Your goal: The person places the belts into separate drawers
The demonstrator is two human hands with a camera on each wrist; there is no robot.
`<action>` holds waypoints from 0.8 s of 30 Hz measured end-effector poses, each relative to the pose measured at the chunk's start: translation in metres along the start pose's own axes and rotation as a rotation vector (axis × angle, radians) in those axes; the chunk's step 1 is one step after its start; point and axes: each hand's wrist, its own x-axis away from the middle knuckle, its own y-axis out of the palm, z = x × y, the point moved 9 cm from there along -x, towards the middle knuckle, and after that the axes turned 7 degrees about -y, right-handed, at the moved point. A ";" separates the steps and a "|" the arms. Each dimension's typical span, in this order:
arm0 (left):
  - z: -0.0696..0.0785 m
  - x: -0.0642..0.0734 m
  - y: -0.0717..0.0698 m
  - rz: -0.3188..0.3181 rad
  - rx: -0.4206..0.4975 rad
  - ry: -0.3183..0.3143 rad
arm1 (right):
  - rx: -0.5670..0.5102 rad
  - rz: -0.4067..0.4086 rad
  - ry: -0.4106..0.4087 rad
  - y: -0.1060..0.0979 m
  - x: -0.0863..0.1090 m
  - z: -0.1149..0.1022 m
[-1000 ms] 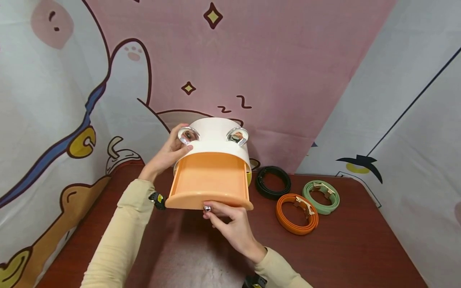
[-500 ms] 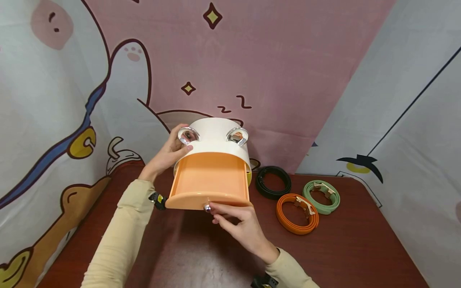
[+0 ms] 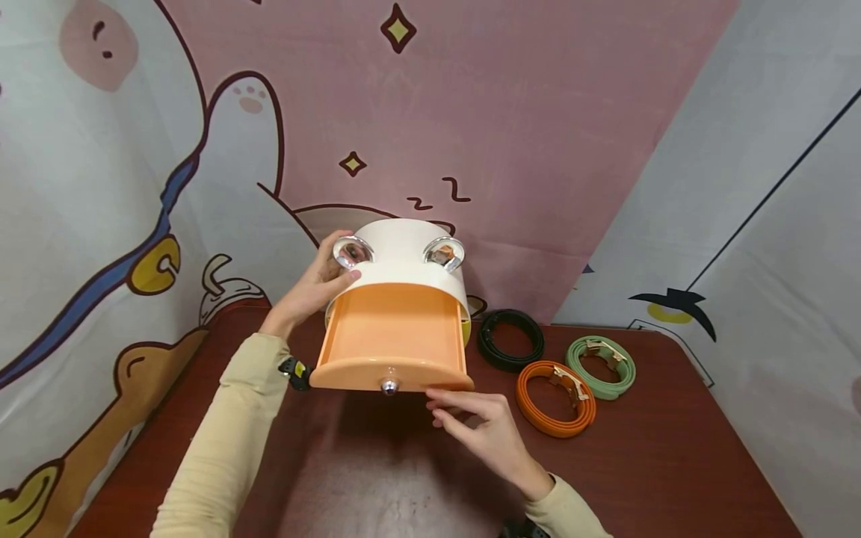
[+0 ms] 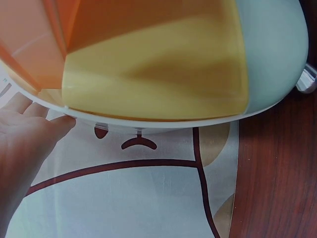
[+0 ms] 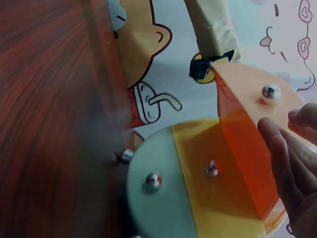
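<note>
A round white drawer box (image 3: 403,261) with two chrome pieces on top stands at the back of the table. Its orange drawer (image 3: 393,325) is pulled well out, and a chrome knob (image 3: 389,386) sits on the drawer front. My left hand (image 3: 303,293) grips the box's upper left side, thumb on the white shell beside the left chrome piece. My right hand (image 3: 487,432), fingers extended and holding nothing, is by the lower right edge of the drawer front, off the knob. In the right wrist view, a yellow drawer (image 5: 198,148) and a green drawer (image 5: 158,158) are pushed in.
Right of the box lie three coiled belts: a black belt (image 3: 486,344), an orange belt (image 3: 526,400) and a green belt (image 3: 608,392). The reddish-brown table (image 3: 639,463) meets a cartoon-printed cloth (image 3: 525,149) at its back and sides.
My right hand has let go of the knob and moved right along the drawer front. The orange drawer stays pulled out, and my left hand has not moved.
</note>
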 end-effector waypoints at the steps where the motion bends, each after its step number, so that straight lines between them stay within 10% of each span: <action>1: 0.000 0.000 0.000 0.002 0.000 -0.004 | 0.003 0.005 0.001 -0.002 0.000 -0.003; 24: -0.002 -0.001 -0.001 -0.007 0.017 -0.008 | 0.123 0.116 0.162 -0.054 0.042 0.022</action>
